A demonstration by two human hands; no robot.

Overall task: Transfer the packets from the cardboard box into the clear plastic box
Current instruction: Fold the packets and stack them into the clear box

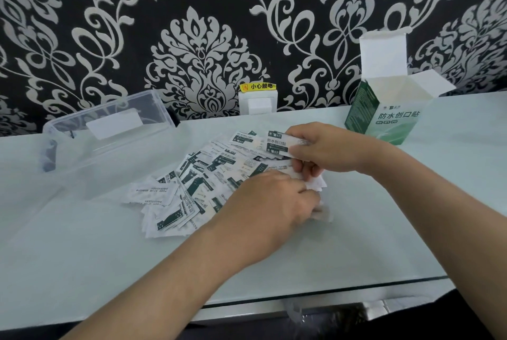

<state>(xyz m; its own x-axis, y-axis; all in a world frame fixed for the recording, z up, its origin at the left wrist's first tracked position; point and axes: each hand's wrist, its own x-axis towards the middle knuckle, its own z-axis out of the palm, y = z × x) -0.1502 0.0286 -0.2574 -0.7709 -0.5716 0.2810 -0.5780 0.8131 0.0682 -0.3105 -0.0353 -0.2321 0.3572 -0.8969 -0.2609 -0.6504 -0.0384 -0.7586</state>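
Several white and green packets point(197, 183) lie in a loose heap on the pale table. My right hand point(326, 150) pinches a few packets point(277, 143) at the heap's far right edge. My left hand point(271, 202) lies over the near right side of the heap, its fingers curled round some white packets point(318, 184). The green and white cardboard box point(389, 109) stands upright at the back right with its top flaps open. The clear plastic box point(109, 131) sits at the back left, its lid raised behind it.
A white wall socket point(258, 103) with a yellow warning label sits at the back edge of the table, between the two boxes. The patterned black and white wall rises behind. The table's glass front edge point(329, 290) runs near the bottom right.
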